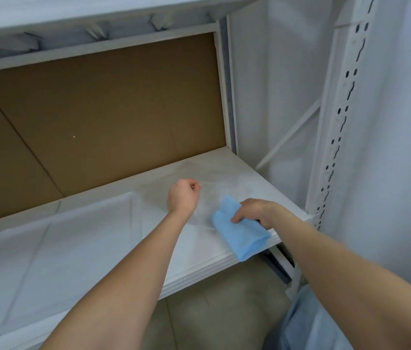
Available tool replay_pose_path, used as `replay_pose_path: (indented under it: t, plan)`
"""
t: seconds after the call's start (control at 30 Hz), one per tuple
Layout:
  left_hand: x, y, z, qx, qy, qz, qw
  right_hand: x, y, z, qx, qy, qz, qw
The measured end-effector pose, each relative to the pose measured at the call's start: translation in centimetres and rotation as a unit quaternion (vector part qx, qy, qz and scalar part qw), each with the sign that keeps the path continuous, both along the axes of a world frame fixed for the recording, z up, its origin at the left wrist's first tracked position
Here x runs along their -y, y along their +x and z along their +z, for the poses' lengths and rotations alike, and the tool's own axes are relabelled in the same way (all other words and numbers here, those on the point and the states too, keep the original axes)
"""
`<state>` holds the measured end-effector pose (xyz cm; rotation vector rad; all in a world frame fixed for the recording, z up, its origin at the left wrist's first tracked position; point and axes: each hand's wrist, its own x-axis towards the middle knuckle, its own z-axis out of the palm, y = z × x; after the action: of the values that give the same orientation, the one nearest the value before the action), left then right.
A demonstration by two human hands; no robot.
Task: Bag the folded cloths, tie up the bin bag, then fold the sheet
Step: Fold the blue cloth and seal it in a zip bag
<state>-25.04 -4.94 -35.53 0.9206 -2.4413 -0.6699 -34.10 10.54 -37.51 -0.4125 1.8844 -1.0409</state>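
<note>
The right hand (256, 210) is gripping a folded blue cloth (239, 236), its fingers (237, 218) curling over the cloth's right edge and pinching it. The cloth is lying under and just left of those fingers, its long axis running from far left down toward the person, with its near end hanging past the front lip of the shelf (199, 258). The left hand (183, 197) is sitting just left of the cloth and a little farther back. Its fingers are curled in, apparently pinching a clear bag (200, 215) whose thin film is showing faintly between the two hands; how wide its mouth is standing cannot be told. So the opening is probably lying close by, left of the right fingers. The coming move is likely calling for the cloth to slide leftward, far end first, while the left hand is holding the film up. The sheet (48, 238) is lying flat on the shelf, well left of both hands, untouched.
</note>
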Motion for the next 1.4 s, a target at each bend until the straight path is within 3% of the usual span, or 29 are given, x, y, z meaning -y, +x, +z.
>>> replay_pose_path:
  t: [0.13,0.23,0.47,0.57,0.73,0.83,0.93,1.1,1.4]
  plan:
    - [-1.2,0.1,0.2,0.040,-0.071,-0.046,0.996,1.5,0.6,0.3,0.020,-0.019,-0.076,0.997]
    - [-2.1,0.4,0.3,0.081,-0.131,-0.086,0.984,2.6,1.3,1.1,0.078,-0.086,-0.156,0.981]
    - [-0.6,1.9,0.9,0.145,-0.034,-0.172,0.974,6.0,1.2,0.1,0.199,-0.232,-0.334,0.891]
    - [0.5,2.7,0.2,0.181,-0.057,-0.198,0.962,8.2,0.4,-1.3,0.240,-0.251,-0.388,0.854]
    - [1.8,2.5,-0.3,0.122,-0.107,-0.188,0.969,12.0,-0.5,-2.7,0.228,-0.296,-0.408,0.833]
    - [2.5,2.2,-0.4,0.119,-0.100,-0.177,0.972,13.2,-0.2,-2.1,0.219,-0.300,-0.368,0.852]
    - [2.8,1.8,-1.0,0.167,-0.083,-0.179,0.966,13.4,-0.1,-2.7,0.239,-0.243,-0.333,0.879]
    - [2.8,1.9,-3.0,0.277,-0.048,-0.188,0.941,12.1,-0.2,-3.2,0.237,-0.237,-0.394,0.856]
    - [3.6,3.6,-3.8,0.352,-0.084,-0.188,0.913,10.4,0.5,-2.1,0.224,-0.244,-0.359,0.872]
